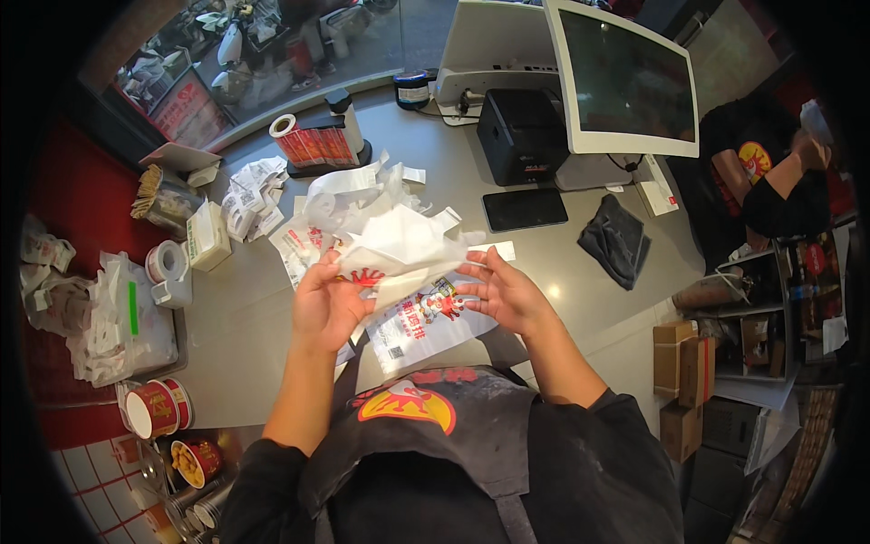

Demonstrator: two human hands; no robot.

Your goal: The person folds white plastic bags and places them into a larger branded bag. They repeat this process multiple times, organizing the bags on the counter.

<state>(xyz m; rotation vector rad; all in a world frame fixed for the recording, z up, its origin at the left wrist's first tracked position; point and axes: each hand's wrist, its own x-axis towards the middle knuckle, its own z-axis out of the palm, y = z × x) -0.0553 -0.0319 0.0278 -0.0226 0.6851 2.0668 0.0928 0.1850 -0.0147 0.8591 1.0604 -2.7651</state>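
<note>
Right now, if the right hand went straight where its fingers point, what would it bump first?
Probably the crumpled white bag, right by the right hand; they may already touch, depth is unclear.

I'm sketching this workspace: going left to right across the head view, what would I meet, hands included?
White tape roll, crumpled white papers, left hand, right hand, dark cloth, cardboard boxes.

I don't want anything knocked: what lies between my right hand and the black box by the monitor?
In the head view, a thin black device lies between your right hand and the black box, with a white slip nearer the hand.
</note>
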